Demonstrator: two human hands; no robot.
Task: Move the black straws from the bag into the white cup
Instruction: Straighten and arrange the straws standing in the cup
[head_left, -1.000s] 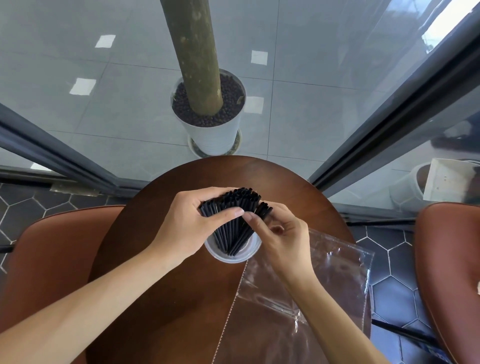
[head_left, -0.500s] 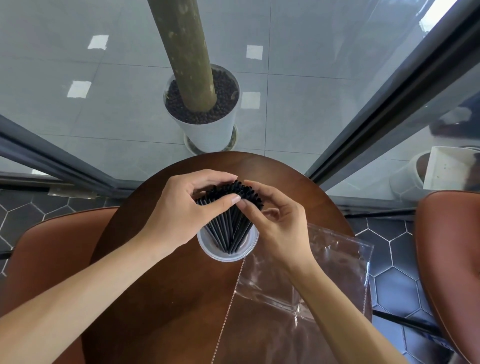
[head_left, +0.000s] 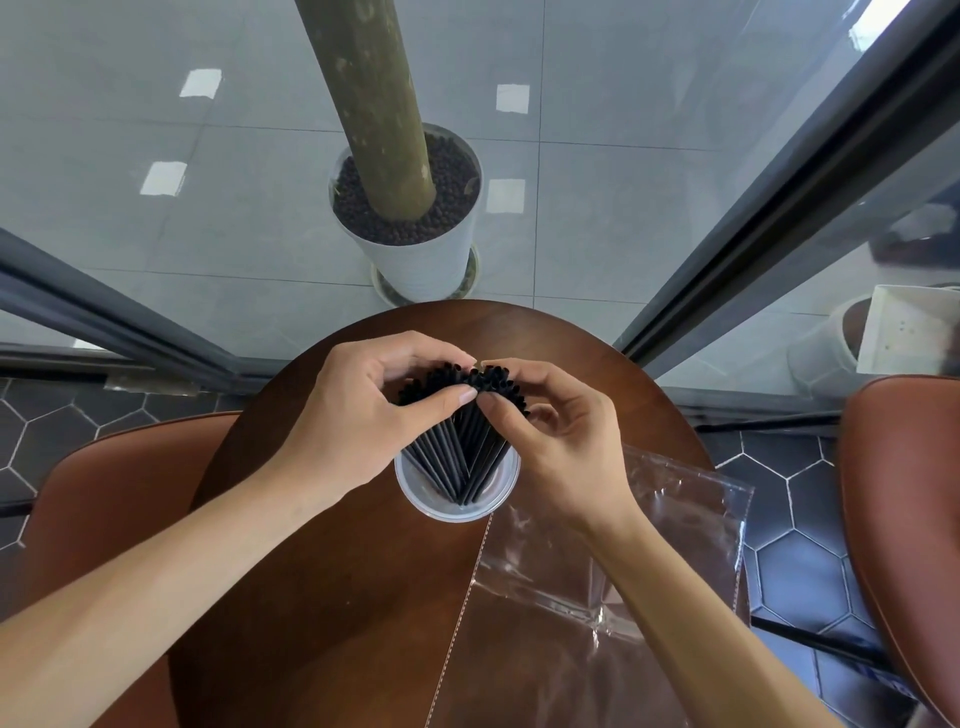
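My left hand (head_left: 348, 415) and right hand (head_left: 561, 431) both pinch the fanned tops of the black straws (head_left: 457, 441), fingers closed on the bundle. The straws' lower ends stand in the white cup (head_left: 410, 480) on the round wooden table (head_left: 311, 623). The clear bag (head_left: 597, 571) lies flat at near right.

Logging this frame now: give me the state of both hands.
Left hand: closed on the tops of the black straws, which stand in the white cup.
Right hand: closed on the same bunch.
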